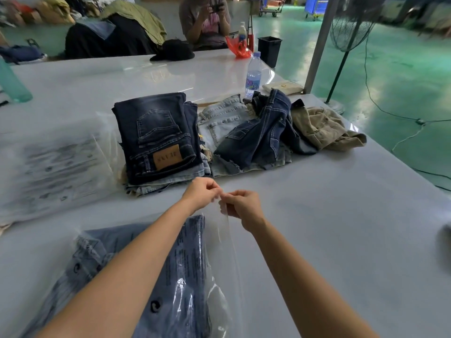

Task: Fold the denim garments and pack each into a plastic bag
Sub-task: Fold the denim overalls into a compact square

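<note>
One denim garment [185, 259] lies folded inside a clear plastic bag [219, 296] at the near edge of the white table [329, 215], under the person's forearms. Bag mouth points away from the camera; its open flap [228, 230] rises to the two hands. Left hand [201, 193] and right hand [240, 204] meet just above the flap, fingers curled, each pinching what looks like the flap edge or a thin sealing strip; the exact thing pinched is too small to tell. Judgement: this piece is folded and bagged, closing is the step in hand. To the left, a stack of flat printed bags [53, 162], too blurred to tell whether they are filled or empty. Behind the hands, a neat pile of folded jeans [156, 140], dark pair on top, not yet bagged. Just beside it on the right, a loose heap: pale denim [219, 120], dark blue denim with white stitching [263, 132], a khaki garment [322, 125], all unfolded. So a good share of the work is left: several pieces to bag, several to fold first. A water bottle [253, 74] stands behind the heap. Another person sits at the far side of the table.
</note>
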Available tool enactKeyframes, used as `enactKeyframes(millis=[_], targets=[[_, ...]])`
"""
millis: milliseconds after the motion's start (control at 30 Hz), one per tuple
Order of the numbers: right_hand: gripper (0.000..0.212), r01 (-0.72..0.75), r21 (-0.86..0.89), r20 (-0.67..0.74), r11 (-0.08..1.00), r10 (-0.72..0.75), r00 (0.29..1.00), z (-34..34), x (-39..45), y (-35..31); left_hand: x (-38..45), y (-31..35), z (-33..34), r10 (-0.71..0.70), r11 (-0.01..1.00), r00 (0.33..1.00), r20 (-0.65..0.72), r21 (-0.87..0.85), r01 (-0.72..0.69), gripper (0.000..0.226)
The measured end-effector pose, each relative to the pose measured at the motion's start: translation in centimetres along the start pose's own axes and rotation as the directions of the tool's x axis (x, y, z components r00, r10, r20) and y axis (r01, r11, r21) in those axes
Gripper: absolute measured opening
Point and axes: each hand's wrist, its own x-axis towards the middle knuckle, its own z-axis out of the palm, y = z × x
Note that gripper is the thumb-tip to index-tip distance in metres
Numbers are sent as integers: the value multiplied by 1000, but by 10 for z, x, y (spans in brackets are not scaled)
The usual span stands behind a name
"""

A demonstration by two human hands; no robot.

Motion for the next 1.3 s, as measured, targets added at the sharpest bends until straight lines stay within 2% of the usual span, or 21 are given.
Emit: enactKeyframes(millis=[267,367,500,567,633,667,733,800,867,933,1033,1167,1200,1233,1300], targets=[[17,-111,-162,111,981,130,985,-17,-75,24,11,-6,-38,-121,992,937,-327,-64,106,21],[16,-137,-258,136,956,177,975,-39,-119,39,13,-8,-51,-163,986,901,-401,-90,139,19],[11,-225,-331,137,916,283,949,-72,-174,58,8,-12,-52,-203,978,835,-511,-138,154,32],[9,-247,-353,127,903,308,943,-81,-189,64,0,-10,-45,-168,986,847,-504,-81,147,30],[9,-237,-424,134,874,319,938,-84,-195,66,-8,-2,-34,-81,988,882,-465,77,131,21],[8,-229,-453,149,862,326,934,-84,-196,66,-15,3,-29,-40,974,893,-447,181,135,26],[8,-207,-487,160,849,319,934,-84,-196,65,-38,10,-16,-32,916,939,-342,366,164,55],[14,-178,-493,110,852,264,958,-87,-195,65,-71,2,-1,-45,796,986,-158,591,131,74],[13,-150,-489,27,859,186,982,-89,-194,65,-108,-17,18,-108,635,993,39,772,39,88],[9,-111,-477,-45,872,102,994,-88,-190,63,-137,-34,30,-172,536,975,140,844,-26,89],[8,2,-511,-109,859,-68,992,-80,-181,54,-167,-43,34,-141,465,967,214,876,-126,86],[12,150,-597,-89,788,-250,964,-56,-165,38,-224,-62,28,-159,345,885,438,864,-366,89],[14,180,-636,-51,750,-274,960,-48,-161,36,-242,-72,24,-166,359,866,472,846,-393,76],[16,207,-685,-7,699,-290,957,-38,-156,35,-260,-83,18,-156,417,857,491,819,-393,59],[21,249,-764,88,596,-285,954,-18,-148,39,-291,-97,-12,-164,613,854,493,730,-303,41]])
